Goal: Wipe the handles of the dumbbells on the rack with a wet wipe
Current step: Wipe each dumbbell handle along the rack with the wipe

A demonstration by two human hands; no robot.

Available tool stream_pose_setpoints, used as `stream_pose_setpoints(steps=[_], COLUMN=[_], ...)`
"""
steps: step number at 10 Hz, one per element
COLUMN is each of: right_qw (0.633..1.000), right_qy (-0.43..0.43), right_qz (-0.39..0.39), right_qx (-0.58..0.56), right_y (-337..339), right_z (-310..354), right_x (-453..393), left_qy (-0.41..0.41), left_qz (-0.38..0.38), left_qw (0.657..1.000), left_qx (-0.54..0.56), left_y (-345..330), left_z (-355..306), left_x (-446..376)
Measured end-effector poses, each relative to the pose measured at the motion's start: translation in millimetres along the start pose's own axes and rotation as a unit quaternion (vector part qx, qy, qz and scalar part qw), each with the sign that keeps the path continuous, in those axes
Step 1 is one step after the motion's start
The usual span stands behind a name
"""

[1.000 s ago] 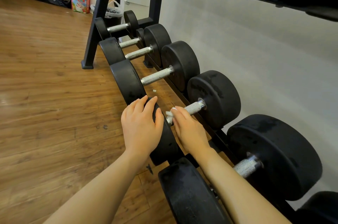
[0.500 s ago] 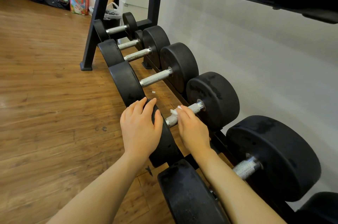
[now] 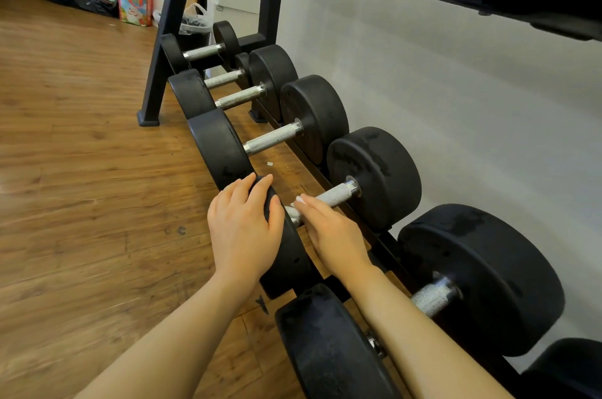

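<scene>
A: Big picture?
B: Black rack point(image 3: 169, 40) along the wall, lowest tier holds a row of dumbbells on the rails, wood floor point(image 3: 81, 170) to the left. They lie across the rails so the handles face up and open, easy to reach.
A: Which one's in work?
B: The dumbbell point(image 3: 374, 177) fifth from the far end. Its near plate point(image 3: 290, 255) is under the left hand point(image 3: 242, 232).
A: Left grip?
B: Palm flat, fingers straight over the plate rim, holding nothing. My read: it braces the weight so it can't roll while the bar gets rubbed.
A: Right?
B: Right hand point(image 3: 332, 235) sits on the knurled handle point(image 3: 335, 195) at the near end, fingers curled down onto it, pinching the wet wipe point(image 3: 299, 202). Only a small white corner shows past the fingertips; the rest is hidden under the hand.
A: Progress?
B: Far end of that handle is bare, so probably mid-stroke. Nearer handles look undone, can't confirm.
</scene>
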State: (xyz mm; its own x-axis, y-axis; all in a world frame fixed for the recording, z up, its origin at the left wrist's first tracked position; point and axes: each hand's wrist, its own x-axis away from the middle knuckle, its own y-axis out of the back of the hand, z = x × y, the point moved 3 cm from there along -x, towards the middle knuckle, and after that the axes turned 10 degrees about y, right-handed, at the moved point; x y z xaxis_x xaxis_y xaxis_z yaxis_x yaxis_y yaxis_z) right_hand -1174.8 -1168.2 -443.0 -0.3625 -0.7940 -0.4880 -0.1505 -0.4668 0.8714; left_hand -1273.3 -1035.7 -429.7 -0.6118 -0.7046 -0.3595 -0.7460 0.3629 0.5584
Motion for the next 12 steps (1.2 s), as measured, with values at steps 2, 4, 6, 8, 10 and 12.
stream_pose_setpoints(steps=[2, 4, 6, 8, 10, 12], right_qw=[0.996, 0.994, 0.993, 0.987, 0.987, 0.981], right_qy=[-0.065, -0.07, -0.065, -0.107, -0.107, -0.148], right_qz=[-0.061, -0.089, -0.097, -0.106, -0.082, -0.099], right_qx=[0.006, -0.008, -0.024, -0.049, -0.088, -0.082], right_y=[6.5, 9.4, 6.1, 10.7, 10.6, 14.8], right_z=[-4.1, -2.2, -5.6, -10.1, -6.8, -9.3], right_x=[-1.3, -2.4, -3.6, -0.2, 1.3, 1.0], left_qy=[-0.002, 0.002, 0.003, 0.001, 0.001, 0.0], left_qz=[-0.005, -0.004, -0.001, 0.001, -0.001, -0.001], left_qw=[1.0, 1.0, 1.0, 1.0, 1.0, 1.0], left_qx=[0.0, 0.002, 0.005, 0.0, -0.001, -0.003], left_y=[0.1, 0.4, 0.8, 0.8, -0.4, -0.1], left_z=[0.8, 0.0, -0.4, -0.1, 0.4, -0.1], left_x=[0.1, 0.7, 0.8, 0.5, 0.2, 0.1])
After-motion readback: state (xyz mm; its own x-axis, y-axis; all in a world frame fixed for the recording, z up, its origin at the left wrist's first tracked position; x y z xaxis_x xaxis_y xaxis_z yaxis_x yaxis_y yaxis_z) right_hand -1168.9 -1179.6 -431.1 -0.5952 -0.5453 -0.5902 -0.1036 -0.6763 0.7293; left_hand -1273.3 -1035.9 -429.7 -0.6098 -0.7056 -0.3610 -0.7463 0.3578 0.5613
